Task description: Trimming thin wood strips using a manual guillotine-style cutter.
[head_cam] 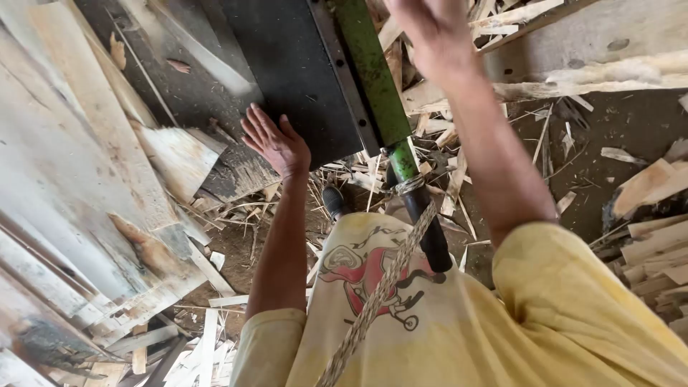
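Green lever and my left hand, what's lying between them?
In the head view, the dark flat plate spans between the left hand and the green lever.

Left hand (276,143) flat by black panel (287,64), right hand (430,29) raised, perhaps open

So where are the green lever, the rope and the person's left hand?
green lever (373,72), head view, on the middle of its green shaft.
rope (387,276), head view, on the braided stretch across the shirt.
left hand (276,143), head view, on its back.

Soft daylight is falling evenly, shadows staying faint; the raised right hand (430,29) is blurring, edges bending slightly.
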